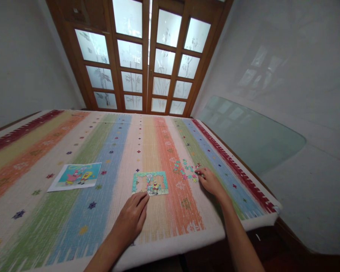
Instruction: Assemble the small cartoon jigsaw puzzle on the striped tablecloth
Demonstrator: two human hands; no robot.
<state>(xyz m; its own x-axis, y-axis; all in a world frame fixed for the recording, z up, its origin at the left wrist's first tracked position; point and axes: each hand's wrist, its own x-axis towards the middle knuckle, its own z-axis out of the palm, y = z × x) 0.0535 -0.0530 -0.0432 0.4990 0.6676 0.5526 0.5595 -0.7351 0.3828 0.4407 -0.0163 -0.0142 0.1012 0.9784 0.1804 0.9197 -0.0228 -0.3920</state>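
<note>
Left hand (132, 219) lies flat and released, fingertips touching the puzzle (150, 183) at its 7 o'clock corner. Right hand (209, 181) pinches among loose pieces (185, 170) at the puzzle's 3 o'clock (grasp unclear). Steadying the frame helps seating. Cloth (73, 226) lies open toward 9 o'clock; its edge runs close at 3.

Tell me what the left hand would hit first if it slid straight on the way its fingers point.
Probably the partly assembled jigsaw puzzle: the left hand lies flat on the striped cloth, fingertips pointing at its near edge, almost touching.
</note>
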